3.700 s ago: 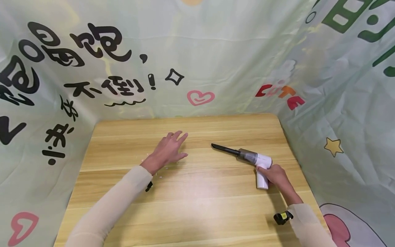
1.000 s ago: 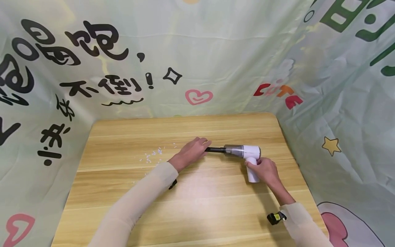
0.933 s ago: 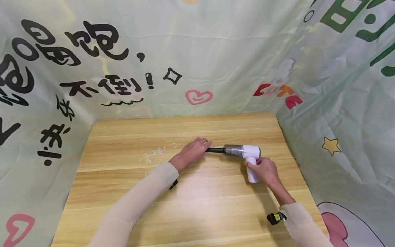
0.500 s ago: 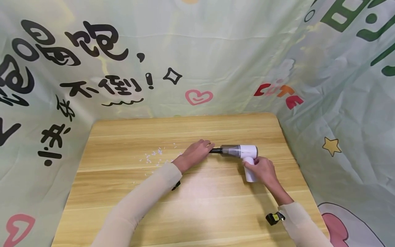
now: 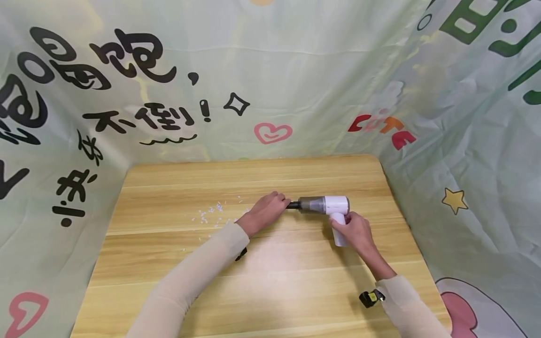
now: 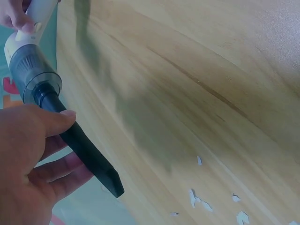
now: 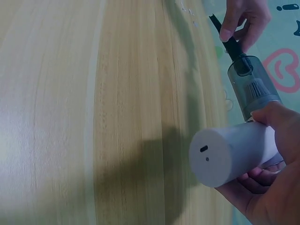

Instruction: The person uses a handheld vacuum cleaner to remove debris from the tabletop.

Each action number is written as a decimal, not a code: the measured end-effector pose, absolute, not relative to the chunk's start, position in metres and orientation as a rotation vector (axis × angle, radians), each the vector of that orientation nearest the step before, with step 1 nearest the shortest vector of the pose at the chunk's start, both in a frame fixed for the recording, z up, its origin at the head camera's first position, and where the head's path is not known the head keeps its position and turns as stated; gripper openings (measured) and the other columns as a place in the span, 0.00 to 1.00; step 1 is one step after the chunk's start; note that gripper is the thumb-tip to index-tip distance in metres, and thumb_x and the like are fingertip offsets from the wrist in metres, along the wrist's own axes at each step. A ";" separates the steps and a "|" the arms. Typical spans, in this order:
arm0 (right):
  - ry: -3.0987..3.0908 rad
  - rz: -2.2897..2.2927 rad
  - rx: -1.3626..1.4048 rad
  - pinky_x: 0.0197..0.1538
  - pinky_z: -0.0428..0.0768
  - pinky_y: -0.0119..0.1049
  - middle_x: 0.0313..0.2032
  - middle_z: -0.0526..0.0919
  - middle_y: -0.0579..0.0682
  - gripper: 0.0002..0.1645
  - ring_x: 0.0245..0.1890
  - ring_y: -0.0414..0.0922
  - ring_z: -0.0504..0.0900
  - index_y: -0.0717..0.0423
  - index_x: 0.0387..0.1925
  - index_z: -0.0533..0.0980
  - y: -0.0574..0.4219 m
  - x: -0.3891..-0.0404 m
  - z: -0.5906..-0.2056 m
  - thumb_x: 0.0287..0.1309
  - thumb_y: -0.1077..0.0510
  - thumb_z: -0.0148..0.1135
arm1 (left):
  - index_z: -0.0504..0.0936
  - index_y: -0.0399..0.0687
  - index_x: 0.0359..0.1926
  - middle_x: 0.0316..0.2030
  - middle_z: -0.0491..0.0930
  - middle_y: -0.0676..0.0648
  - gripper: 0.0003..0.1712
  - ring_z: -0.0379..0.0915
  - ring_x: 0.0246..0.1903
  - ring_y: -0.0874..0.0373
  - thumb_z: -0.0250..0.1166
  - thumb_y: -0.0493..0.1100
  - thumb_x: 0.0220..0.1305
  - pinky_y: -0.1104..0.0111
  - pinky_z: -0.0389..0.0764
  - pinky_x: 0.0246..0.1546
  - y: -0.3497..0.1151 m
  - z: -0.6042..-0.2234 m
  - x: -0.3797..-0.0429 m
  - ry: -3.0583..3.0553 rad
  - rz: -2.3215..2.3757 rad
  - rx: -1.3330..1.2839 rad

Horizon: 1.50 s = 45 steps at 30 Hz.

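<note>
A white handheld vacuum cleaner (image 5: 336, 205) with a clear grey dust cup (image 5: 313, 204) is held above the table. My right hand (image 5: 358, 232) grips its handle (image 7: 234, 152), the thumb lying near the body in the right wrist view. At the front end, my left hand (image 5: 267, 210) pinches the black crevice nozzle (image 6: 91, 152) between thumb and fingers. The nozzle's slanted tip sticks out past the left fingers in the left wrist view, while the head view hides it behind the hand. Small white paper scraps (image 5: 218, 206) lie on the table left of the left hand.
The wooden table (image 5: 270, 291) has a printed cloth (image 5: 313, 84) hanging behind it and along both sides. More scraps (image 6: 242, 217) show at the lower edge of the left wrist view. A small black camera (image 5: 369, 298) sits at the right wrist.
Earlier the left hand was spread over the scraps; it has moved right and taken hold of the nozzle. The right hand has brought the vacuum cleaner leftward and turned it more level.
</note>
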State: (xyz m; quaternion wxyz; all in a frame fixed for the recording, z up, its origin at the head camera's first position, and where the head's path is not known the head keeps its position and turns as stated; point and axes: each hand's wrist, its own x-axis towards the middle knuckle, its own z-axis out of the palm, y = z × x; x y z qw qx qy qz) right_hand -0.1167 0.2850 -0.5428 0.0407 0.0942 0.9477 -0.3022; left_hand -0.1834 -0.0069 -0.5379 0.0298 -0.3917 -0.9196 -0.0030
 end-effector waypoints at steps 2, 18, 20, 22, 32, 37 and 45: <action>2.905 -0.937 0.290 0.28 0.78 0.36 0.33 0.85 0.65 0.30 0.29 0.52 0.83 0.68 0.37 0.77 0.283 -0.118 -0.544 0.57 0.42 0.72 | 0.86 0.47 0.58 0.50 0.88 0.48 0.16 0.83 0.48 0.54 0.57 0.35 0.78 0.70 0.85 0.47 -0.008 -0.539 -0.184 -2.828 0.010 -1.208; 2.882 -1.198 0.236 0.38 0.84 0.45 0.46 0.84 0.70 0.33 0.39 0.57 0.84 0.73 0.54 0.74 0.252 -0.136 -0.541 0.59 0.50 0.72 | 0.90 0.44 0.48 0.44 0.90 0.46 0.10 0.87 0.45 0.54 0.63 0.35 0.74 0.63 0.86 0.48 -0.036 -0.534 -0.206 -2.884 -0.384 -1.167; 2.866 -1.217 0.241 0.38 0.84 0.44 0.46 0.84 0.69 0.34 0.39 0.57 0.84 0.72 0.55 0.74 0.250 -0.139 -0.541 0.58 0.50 0.74 | 0.90 0.45 0.48 0.44 0.90 0.47 0.09 0.88 0.45 0.55 0.65 0.35 0.72 0.65 0.86 0.48 -0.038 -0.533 -0.209 -2.901 -0.450 -1.161; 2.845 -1.239 0.250 0.39 0.85 0.44 0.47 0.84 0.69 0.35 0.40 0.57 0.85 0.71 0.56 0.74 0.248 -0.141 -0.541 0.57 0.50 0.75 | 0.90 0.45 0.49 0.45 0.91 0.47 0.09 0.88 0.47 0.55 0.67 0.37 0.71 0.65 0.86 0.49 -0.040 -0.532 -0.212 -2.918 -0.538 -1.156; 2.811 -1.273 0.255 0.33 0.84 0.40 0.43 0.85 0.68 0.30 0.33 0.53 0.85 0.69 0.53 0.74 0.244 -0.149 -0.541 0.52 0.56 0.73 | 0.89 0.47 0.56 0.53 0.89 0.47 0.16 0.87 0.53 0.54 0.70 0.42 0.68 0.63 0.86 0.54 -0.042 -0.536 -0.225 -2.965 -0.834 -1.064; 2.776 -1.310 0.279 0.28 0.84 0.38 0.39 0.86 0.66 0.27 0.27 0.49 0.85 0.67 0.50 0.74 0.244 -0.149 -0.541 0.51 0.58 0.71 | 0.89 0.47 0.56 0.53 0.89 0.48 0.16 0.87 0.53 0.54 0.70 0.40 0.68 0.62 0.86 0.54 -0.037 -0.542 -0.231 -2.975 -0.883 -1.041; 2.762 -1.336 0.315 0.25 0.82 0.36 0.38 0.85 0.66 0.27 0.20 0.44 0.84 0.67 0.52 0.72 0.244 -0.150 -0.541 0.53 0.58 0.69 | 0.89 0.45 0.55 0.54 0.89 0.47 0.16 0.87 0.54 0.53 0.70 0.41 0.69 0.62 0.85 0.55 -0.030 -0.546 -0.235 -3.028 -0.932 -1.005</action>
